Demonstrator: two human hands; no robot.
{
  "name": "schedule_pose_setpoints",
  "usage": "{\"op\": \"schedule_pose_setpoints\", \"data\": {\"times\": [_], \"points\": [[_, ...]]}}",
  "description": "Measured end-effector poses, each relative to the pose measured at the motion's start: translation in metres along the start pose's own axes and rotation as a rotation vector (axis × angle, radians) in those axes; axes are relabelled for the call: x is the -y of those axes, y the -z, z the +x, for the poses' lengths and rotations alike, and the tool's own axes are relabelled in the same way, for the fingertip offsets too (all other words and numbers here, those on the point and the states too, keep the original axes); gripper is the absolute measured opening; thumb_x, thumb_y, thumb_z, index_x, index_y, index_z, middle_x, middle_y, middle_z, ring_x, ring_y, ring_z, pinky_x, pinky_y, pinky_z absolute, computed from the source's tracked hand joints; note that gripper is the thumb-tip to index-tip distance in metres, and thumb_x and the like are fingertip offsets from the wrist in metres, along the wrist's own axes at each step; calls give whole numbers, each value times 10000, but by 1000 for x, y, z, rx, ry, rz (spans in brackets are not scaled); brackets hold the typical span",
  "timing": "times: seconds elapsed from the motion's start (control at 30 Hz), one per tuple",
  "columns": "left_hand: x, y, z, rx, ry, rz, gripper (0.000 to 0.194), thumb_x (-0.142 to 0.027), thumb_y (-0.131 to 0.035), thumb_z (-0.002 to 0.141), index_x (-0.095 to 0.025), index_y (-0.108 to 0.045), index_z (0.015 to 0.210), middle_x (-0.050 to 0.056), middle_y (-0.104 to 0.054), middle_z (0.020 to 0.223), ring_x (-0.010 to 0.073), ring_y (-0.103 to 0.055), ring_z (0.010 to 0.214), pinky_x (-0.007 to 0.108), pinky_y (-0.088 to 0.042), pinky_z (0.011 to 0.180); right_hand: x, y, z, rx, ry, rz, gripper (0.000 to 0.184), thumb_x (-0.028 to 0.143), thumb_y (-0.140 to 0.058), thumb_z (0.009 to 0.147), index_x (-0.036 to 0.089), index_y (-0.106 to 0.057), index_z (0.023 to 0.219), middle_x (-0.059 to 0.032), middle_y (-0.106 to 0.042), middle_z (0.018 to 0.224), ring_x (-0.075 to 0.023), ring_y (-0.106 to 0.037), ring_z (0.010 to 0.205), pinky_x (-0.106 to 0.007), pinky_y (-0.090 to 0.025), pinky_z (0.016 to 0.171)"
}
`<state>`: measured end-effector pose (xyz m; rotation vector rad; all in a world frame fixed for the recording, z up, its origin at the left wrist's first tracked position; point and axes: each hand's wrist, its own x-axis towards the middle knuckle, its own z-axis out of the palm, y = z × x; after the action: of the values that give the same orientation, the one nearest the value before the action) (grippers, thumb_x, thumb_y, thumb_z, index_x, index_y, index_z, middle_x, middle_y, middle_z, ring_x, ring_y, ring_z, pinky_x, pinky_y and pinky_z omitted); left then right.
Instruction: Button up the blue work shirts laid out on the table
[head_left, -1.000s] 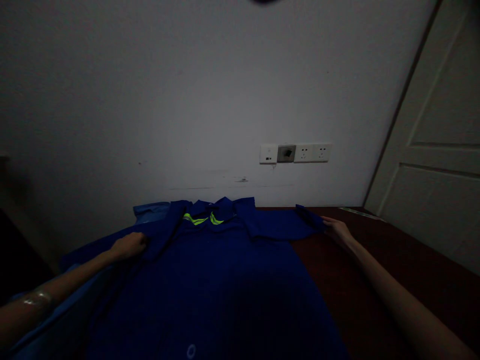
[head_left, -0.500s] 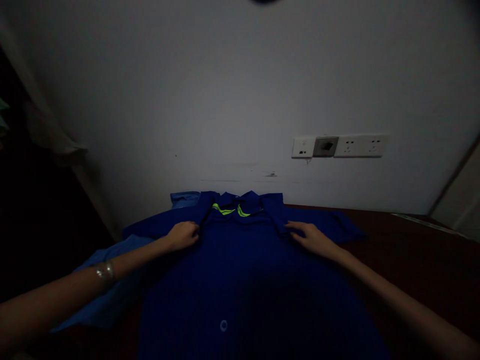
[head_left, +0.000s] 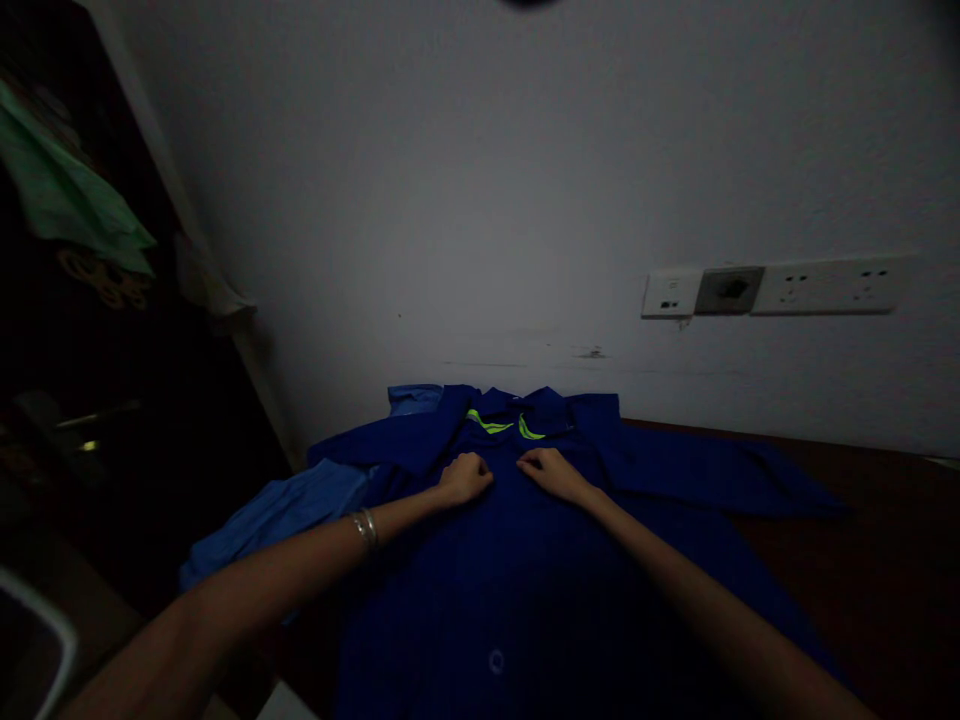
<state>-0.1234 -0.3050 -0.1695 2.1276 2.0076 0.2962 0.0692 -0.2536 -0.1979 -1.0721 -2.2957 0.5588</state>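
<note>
A dark blue long-sleeved work jacket (head_left: 540, 570) with yellow-green strips by its collar lies spread on the table, collar toward the wall. My left hand (head_left: 466, 478), with bangles on its wrist, is curled closed on the jacket's chest below the collar. Close by on the right, my right hand (head_left: 553, 470) has its fingers pinched together on the jacket front. Both seem to hold a bit of the cloth, though dim light hides the exact fold. The sleeves stretch out to either side.
Lighter blue cloth (head_left: 277, 515) lies at the jacket's left. The dark red table (head_left: 885, 540) extends right. Behind stands a wall with a row of sockets (head_left: 731, 290). A dark door with a handle (head_left: 97, 415) and a hanging green cloth (head_left: 71, 190) are at left.
My right hand has come inward from the right sleeve's end, past the shoulder, to the chest. My left hand has moved right from the left sleeve. The view has turned left.
</note>
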Motion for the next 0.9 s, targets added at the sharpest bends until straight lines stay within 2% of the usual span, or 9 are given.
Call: {"op": "schedule_pose_setpoints", "data": {"times": [0.17,0.27,0.37,0.57,0.7,0.9], "points": [[-1,-17,7,-47,-14,-102,263,-285,-438,750,-183,-670,818,64,-668,851,180,-606,766,234,-408,619,-14,-16,2,-97,-24,98,298,322,-448,791,150,-673,882,-77,-666,876,-183,-596,806,-269,-431,732],[-4,-25,8,-110,-27,-136,264,-300,-439,754,-198,-669,833,53,-670,866,178,-601,779,240,-401,641,-18,-18,1,-85,-23,117,276,312,-464,779,164,-670,888,-63,-652,884,-170,-587,802,-260,-430,727],[-11,-31,10,-162,1,-126,271,-317,-435,763,-195,-669,825,63,-670,873,188,-598,792,249,-396,647,-17,-18,-1,-68,-25,61,267,325,-481,772,177,-669,890,-59,-633,881,-163,-573,799,-253,-425,716],[-15,-38,13,-173,-7,-201,242,-280,-446,750,-185,-654,830,38,-667,821,157,-587,736,222,-379,607,-8,-18,-6,-75,35,-94,269,352,-522,754,202,-657,931,-59,-616,896,-174,-543,873,-263,-408,768],[-10,-42,17,-183,-41,-306,263,-277,-421,751,-170,-659,783,27,-655,754,138,-569,692,211,-376,605,-7,-16,-3,-53,-23,7,244,305,-527,745,186,-670,903,-56,-647,881,-166,-574,811,-247,-420,729],[-4,-43,24,-195,-50,-487,423,-356,-311,796,-120,-653,713,31,-608,616,131,-544,598,214,-380,572,-8,-9,5,-3,-124,150,183,249,-545,710,142,-681,770,-47,-671,721,-155,-597,675,-219,-420,605]]}}
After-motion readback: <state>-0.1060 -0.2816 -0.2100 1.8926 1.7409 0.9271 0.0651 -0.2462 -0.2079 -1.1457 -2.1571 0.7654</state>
